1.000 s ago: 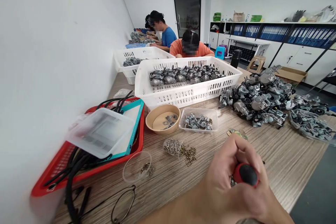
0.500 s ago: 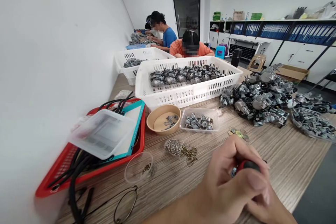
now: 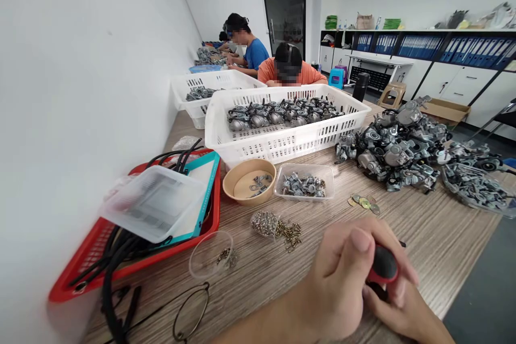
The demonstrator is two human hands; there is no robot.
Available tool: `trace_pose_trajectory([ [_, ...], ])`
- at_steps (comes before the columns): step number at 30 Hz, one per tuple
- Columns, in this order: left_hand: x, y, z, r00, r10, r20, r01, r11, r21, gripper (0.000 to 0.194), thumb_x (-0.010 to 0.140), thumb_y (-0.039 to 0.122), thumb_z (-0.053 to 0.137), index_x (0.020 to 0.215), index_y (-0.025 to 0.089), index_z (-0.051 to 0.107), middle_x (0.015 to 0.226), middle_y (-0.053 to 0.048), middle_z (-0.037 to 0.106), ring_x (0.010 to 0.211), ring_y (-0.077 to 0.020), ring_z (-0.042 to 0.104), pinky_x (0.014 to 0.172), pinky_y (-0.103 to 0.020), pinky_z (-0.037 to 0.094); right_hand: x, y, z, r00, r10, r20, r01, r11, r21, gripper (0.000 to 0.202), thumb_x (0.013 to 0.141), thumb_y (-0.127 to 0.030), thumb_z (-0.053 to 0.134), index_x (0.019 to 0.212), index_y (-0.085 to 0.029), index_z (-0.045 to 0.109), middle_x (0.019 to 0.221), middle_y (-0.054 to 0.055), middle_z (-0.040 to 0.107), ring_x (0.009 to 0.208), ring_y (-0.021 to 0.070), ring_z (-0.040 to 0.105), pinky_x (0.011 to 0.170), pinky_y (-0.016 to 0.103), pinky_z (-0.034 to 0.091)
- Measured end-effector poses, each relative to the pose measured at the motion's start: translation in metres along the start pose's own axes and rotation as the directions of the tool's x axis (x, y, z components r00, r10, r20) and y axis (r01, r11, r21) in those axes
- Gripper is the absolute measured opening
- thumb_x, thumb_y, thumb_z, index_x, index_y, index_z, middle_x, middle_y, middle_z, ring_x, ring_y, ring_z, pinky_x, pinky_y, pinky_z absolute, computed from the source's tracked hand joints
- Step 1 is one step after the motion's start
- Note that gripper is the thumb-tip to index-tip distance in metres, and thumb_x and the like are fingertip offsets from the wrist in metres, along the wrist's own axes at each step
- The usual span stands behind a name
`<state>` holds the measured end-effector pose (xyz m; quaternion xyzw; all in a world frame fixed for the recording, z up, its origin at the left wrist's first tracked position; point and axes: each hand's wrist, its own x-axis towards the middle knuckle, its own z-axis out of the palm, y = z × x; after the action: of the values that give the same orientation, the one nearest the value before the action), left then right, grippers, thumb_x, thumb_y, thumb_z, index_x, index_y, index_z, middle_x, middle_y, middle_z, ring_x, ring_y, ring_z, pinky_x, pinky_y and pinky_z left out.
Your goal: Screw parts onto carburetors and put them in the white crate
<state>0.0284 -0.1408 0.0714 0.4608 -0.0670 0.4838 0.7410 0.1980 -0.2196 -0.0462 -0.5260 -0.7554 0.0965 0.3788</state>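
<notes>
My left hand (image 3: 342,274) comes in from the lower middle, its fingers curled around the red handle with a black rounded end of a screwdriver (image 3: 385,264). Its thumb is raised beside the handle, and the blade is hidden. Close under it on the right, my right hand (image 3: 403,301) is closed, with a dark part showing at its fingers; what it holds is mostly covered. Beyond the hands lie several flat brass-coloured discs (image 3: 365,203). Left of them, brass screws (image 3: 289,234) spill from a tipped clear cup (image 3: 264,224) of silver screws.
A clear tub (image 3: 305,183) and a tan bowl (image 3: 250,181) hold small metal parts. Behind stands a white basket (image 3: 282,145) of carburetor-like units; more are heaped (image 3: 395,145) at right. A red basket (image 3: 137,258), glasses (image 3: 191,314) and another clear cup (image 3: 212,255) lie left. Co-workers sit beyond.
My left thumb has lifted off the screwdriver handle and drawn back left, so more of the handle's black end shows. The whole view has shifted slightly.
</notes>
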Motion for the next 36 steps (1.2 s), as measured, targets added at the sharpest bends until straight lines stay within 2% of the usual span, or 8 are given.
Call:
trace_pose_trajectory([
  [4,-0.005,0.002,0.0,0.996,-0.069,-0.054,0.066,0.996,-0.058,0.06,0.1,0.078,0.051,0.089,0.019,0.056,0.063,0.008,0.046,0.049,-0.0026,0.033,0.049,-0.014,0.03,-0.002,0.001,0.001,0.999,0.033,-0.004,-0.033,0.999,0.014,0.053,0.099,-0.041,0.063,0.151,-0.031,0.057,0.147,0.015,0.062,0.133,0.0396,0.065,0.107,0.054,0.06],
  [7,-0.004,0.002,0.0,0.991,-0.121,-0.06,0.114,0.987,-0.109,0.045,0.095,0.057,0.078,0.096,0.021,0.053,0.073,0.008,0.054,0.055,-0.0014,0.038,0.058,-0.014,0.037,-0.003,0.001,0.001,0.998,0.055,0.001,-0.055,0.998,0.024,0.056,0.099,-0.041,0.065,0.153,-0.029,0.055,0.146,0.015,0.061,0.131,0.0381,0.065,0.108,0.053,0.059],
  [14,0.002,0.004,-0.001,1.0,-0.009,0.008,0.008,0.997,0.083,0.07,0.112,0.066,0.033,0.074,0.015,0.062,0.059,0.003,0.045,0.05,-0.0054,0.042,0.047,-0.017,0.032,-0.005,0.004,0.002,1.0,0.011,0.006,-0.011,1.0,0.022,0.049,0.101,-0.042,0.061,0.148,-0.03,0.058,0.148,0.015,0.06,0.131,0.039,0.066,0.107,0.056,0.06],
  [19,-0.002,0.0,-0.001,0.996,-0.071,-0.063,0.063,0.991,-0.117,0.043,0.093,0.053,0.083,0.1,0.021,0.056,0.071,0.008,0.055,0.054,-0.0022,0.041,0.056,-0.014,0.038,-0.001,0.001,0.002,0.998,0.06,0.015,-0.061,0.995,0.073,0.05,0.099,-0.039,0.065,0.148,-0.03,0.059,0.152,0.014,0.058,0.137,0.0392,0.063,0.106,0.053,0.061],
  [22,0.002,-0.001,-0.002,0.999,-0.035,-0.039,0.032,0.996,-0.088,0.029,0.102,0.045,0.073,0.1,0.019,0.062,0.073,0.005,0.057,0.058,-0.0049,0.052,0.061,-0.017,0.048,-0.001,0.001,0.002,0.999,0.041,0.0,-0.041,0.998,0.05,0.049,0.098,-0.035,0.063,0.146,-0.029,0.059,0.151,0.014,0.058,0.138,0.0392,0.061,0.109,0.055,0.06],
  [26,0.004,0.001,-0.003,1.0,-0.025,-0.012,0.025,1.0,0.017,0.058,0.112,0.061,0.042,0.093,0.014,0.072,0.062,0.004,0.045,0.052,-0.0057,0.039,0.049,-0.017,0.033,-0.004,0.004,0.004,1.0,0.027,0.004,-0.027,0.999,0.032,0.051,0.099,-0.039,0.063,0.149,-0.029,0.056,0.149,0.016,0.061,0.132,0.039,0.065,0.105,0.057,0.062],
  [29,0.001,0.001,-0.003,0.999,-0.018,-0.049,0.017,1.0,-0.018,0.042,0.105,0.062,0.059,0.107,0.02,0.065,0.066,0.008,0.048,0.05,-0.004,0.031,0.047,-0.016,0.028,-0.004,0.004,0.004,0.998,0.048,0.031,-0.05,0.997,0.061,0.051,0.1,-0.042,0.063,0.149,-0.032,0.057,0.157,0.014,0.055,0.139,0.0411,0.06,0.109,0.061,0.059],
  [36,0.001,0.004,-0.003,0.999,-0.021,-0.028,0.019,0.998,-0.064,0.027,0.108,0.044,0.062,0.103,0.017,0.067,0.077,0.002,0.059,0.067,-0.0093,0.063,0.071,-0.025,0.055,0.001,-0.003,0.001,0.999,-0.018,-0.031,0.017,1.0,-0.022,0.051,0.1,-0.032,0.059,0.151,-0.028,0.052,0.148,0.015,0.059,0.133,0.0366,0.065,0.107,0.053,0.06],
])
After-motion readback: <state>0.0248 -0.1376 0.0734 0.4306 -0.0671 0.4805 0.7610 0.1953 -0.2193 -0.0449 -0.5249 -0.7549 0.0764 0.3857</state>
